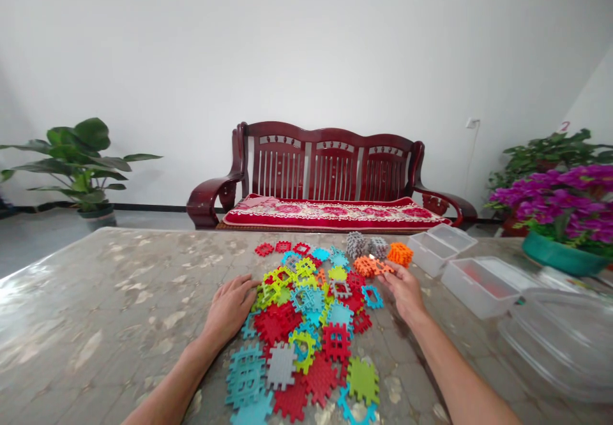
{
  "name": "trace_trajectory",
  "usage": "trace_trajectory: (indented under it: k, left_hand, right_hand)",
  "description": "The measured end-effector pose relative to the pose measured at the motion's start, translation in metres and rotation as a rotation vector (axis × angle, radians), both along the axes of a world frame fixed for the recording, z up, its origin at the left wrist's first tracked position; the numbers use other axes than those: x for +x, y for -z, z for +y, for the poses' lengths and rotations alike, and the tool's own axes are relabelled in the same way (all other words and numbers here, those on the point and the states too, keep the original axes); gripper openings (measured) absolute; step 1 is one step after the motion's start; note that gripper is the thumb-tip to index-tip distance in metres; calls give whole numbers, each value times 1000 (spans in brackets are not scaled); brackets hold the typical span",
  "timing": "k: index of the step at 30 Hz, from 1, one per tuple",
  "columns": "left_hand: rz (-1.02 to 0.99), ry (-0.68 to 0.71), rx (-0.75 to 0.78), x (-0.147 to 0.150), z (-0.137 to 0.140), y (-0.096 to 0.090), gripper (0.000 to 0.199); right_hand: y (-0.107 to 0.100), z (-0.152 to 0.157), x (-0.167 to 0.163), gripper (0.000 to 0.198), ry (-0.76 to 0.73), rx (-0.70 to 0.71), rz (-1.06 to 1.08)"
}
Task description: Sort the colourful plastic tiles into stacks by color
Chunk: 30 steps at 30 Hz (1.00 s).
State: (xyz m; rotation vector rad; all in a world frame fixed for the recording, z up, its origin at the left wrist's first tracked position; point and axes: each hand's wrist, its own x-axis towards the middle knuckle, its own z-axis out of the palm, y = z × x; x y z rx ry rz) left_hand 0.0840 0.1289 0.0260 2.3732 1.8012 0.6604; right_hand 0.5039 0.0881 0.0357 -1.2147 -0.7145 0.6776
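A heap of flat plastic interlocking tiles with toothed edges, in red, blue, lime green and grey, spreads over the middle of the table. My left hand rests at the heap's left edge, fingers stretched out and lying loosely beside the lime green tiles. Between the thumb and fingers of my right hand is an orange tile, held by its right edge next to another group of orange tiles. Behind it stand two grey stacks, one a taller grey stack, and an orange stack.
Clear plastic boxes, one a front box, stand to the right, with a clear lid nearer me. A green pot of purple flowers is at the far right. Beyond the table is a wooden bench.
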Motion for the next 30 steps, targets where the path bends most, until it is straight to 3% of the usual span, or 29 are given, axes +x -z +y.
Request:
trace_trajectory:
  k: [3,8,12,30]
  left_hand:
    - [17,0,-20,0,0,-1,41]
    - [26,2,-22,0,0,-3,41]
    - [35,3,-25,1,0,-3,41]
    - [73,-6,-29,1,1,-1,41]
  right_hand:
    - [4,4,1,44,21,18,-8]
    - [6,11,2,53,87,-68,-171]
    - [6,19,1,50,137,-10,-296]
    - [14,24,-7,44,26,-62,-446]
